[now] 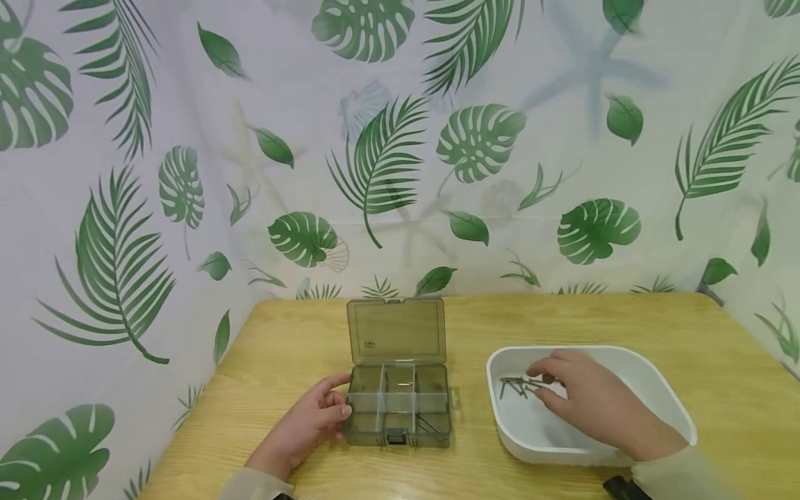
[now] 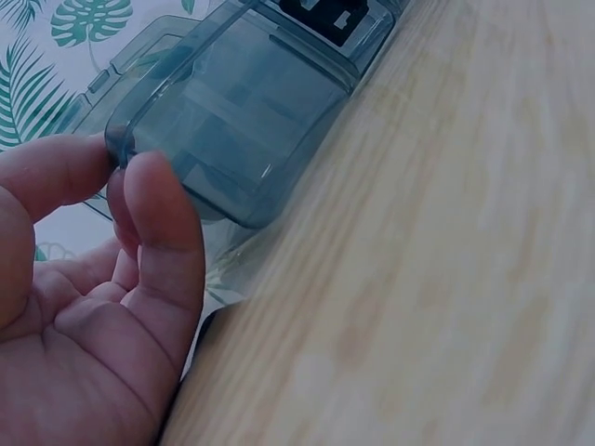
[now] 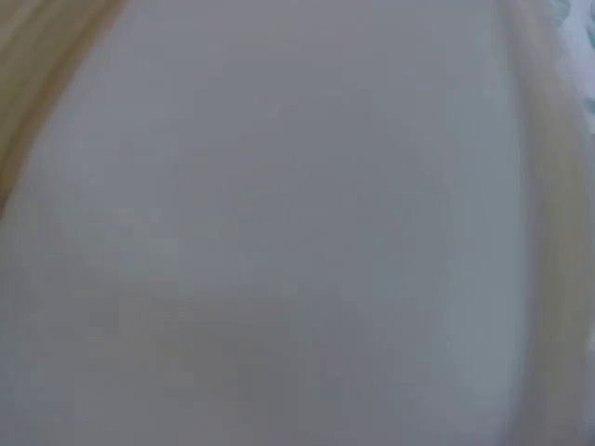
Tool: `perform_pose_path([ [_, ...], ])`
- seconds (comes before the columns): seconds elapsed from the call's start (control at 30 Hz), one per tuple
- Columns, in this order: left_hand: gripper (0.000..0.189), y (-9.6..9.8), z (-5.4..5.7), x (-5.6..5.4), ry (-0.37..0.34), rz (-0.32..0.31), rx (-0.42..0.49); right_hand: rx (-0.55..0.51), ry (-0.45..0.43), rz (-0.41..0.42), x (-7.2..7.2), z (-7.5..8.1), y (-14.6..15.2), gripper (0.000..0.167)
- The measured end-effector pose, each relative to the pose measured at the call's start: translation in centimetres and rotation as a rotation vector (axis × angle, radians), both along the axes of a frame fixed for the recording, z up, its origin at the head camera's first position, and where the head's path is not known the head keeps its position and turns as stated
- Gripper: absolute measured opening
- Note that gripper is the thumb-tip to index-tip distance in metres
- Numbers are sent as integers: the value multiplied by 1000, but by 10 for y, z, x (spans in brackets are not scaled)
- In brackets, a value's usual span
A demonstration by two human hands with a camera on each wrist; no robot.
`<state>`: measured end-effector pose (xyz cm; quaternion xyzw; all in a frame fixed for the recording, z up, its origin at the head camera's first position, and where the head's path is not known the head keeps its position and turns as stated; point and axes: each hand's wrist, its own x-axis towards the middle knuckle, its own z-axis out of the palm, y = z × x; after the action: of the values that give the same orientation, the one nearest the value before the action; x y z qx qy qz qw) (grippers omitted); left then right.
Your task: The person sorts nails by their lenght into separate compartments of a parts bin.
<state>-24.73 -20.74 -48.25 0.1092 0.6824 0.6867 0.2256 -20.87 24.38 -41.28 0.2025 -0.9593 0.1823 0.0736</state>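
A smoky, see-through compartment box (image 1: pixel 398 403) stands on the table with its lid (image 1: pixel 397 330) raised at the back. My left hand (image 1: pixel 315 415) holds the box's left side, thumb and fingers pinching the wall's edge in the left wrist view. Thin metal pins (image 1: pixel 428 423), like nails or screws, lie in the front right compartment. My right hand (image 1: pixel 587 396) reaches into a white tray (image 1: pixel 631 448), its thumb and fingers parted around a small heap of similar metal pins (image 1: pixel 515 386). The right wrist view holds only the blurred tray.
The wooden table (image 1: pixel 300 326) carries the box at centre and the tray to its right. A leaf-printed cloth (image 1: pixel 400 139) hangs behind the table and along both sides. A clear latch tab (image 1: pixel 455 398) sticks out from the box's right side.
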Motion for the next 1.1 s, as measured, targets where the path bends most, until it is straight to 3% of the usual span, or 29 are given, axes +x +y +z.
perform_pose_path([
  [0.23,68,1,-2,0,-1,0,-5,41,-174,-96,-5,-6,36,28],
  [0.5,67,-1,-4,0,5,12,-8,52,-279,-97,-12,-12,52,30],
  [0.7,68,-4,-4,3,-13,19,-7,76,-428,-79,-12,-20,57,42],
  [0.93,69,-3,-4,1,-1,2,-7,74,-417,-86,-10,-29,62,38],
  [1.1,71,-1,-4,-1,-7,-9,-7,92,-377,-110,-10,-34,63,23],
])
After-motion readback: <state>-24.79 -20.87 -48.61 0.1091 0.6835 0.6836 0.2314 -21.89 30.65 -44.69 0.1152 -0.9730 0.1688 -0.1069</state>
